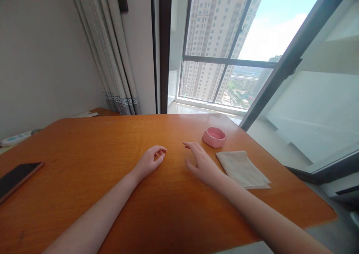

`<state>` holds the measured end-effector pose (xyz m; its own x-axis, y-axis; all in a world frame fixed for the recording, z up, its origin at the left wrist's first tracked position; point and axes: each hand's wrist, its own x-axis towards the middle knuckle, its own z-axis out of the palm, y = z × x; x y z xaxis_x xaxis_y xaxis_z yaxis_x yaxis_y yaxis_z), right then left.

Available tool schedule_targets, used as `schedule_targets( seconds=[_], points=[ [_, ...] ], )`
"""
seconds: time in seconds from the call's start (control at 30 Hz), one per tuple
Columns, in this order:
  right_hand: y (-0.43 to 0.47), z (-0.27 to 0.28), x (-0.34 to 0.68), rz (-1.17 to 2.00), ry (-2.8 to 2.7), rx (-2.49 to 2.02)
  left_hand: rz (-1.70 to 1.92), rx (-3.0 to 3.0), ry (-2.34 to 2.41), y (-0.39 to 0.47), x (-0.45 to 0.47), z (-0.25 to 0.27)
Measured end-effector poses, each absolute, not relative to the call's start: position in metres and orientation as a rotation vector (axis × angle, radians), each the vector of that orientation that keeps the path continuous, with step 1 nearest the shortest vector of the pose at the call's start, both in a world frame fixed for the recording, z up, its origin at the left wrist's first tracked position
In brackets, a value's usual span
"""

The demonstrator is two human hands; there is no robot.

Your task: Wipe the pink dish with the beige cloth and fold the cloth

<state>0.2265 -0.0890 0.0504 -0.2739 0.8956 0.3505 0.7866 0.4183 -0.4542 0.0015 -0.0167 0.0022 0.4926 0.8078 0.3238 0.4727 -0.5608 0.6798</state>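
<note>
My left hand (150,160) is at the middle of the wooden table (112,141), its fingers loosely curved with a gap to the thumb and nothing between them. Facing it from the right, my right hand (202,162) has its fingers stretched out and its thumb apart, and it holds nothing. Beyond the right hand stands a pink faceted bowl (214,137), with no contact between them. A folded pale cloth (242,168) lies flat on the table, just right of my right hand and wrist; the forearm passes by its near corner.
A dark phone-like slab (19,175) lies at the table's left edge. Behind it, at the far left, is a white power strip-like object (18,138). A grey curtain (112,59) hangs past the far edge. A glass door frame (280,70) slants along the right side.
</note>
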Motion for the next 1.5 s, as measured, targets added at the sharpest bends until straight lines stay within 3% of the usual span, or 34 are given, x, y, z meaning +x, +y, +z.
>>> schedule_targets(
  seconds=[0.1, 0.27, 0.9, 1.07, 1.27, 1.5],
  points=[
    [-0.059, 0.022, 0.172, 0.472, -2.152, -1.156, 0.702, 2.222, 0.966, -0.023, 0.008, 0.000],
    [-0.035, -0.007, 0.153, 0.485, -2.255, -1.103, 0.689, 2.314, 1.002, -0.026, 0.011, -0.007],
    [-0.040, -0.011, 0.160, 0.411, -2.268, -1.104, 0.662, 2.366, 0.949, -0.031, 0.015, -0.003],
    [-0.039, 0.019, 0.180, 0.341, -2.213, -1.062, 0.593, 2.368, 0.957, -0.032, 0.013, 0.005],
    [-0.028, 0.055, 0.270, -0.250, -1.670, -1.733, 0.536, 2.363, 0.988, -0.032, 0.012, 0.011],
    [-0.016, 0.026, 0.316, -0.171, -1.805, -2.333, 0.545, 2.355, 0.974, -0.031, 0.011, 0.007]
  ],
)
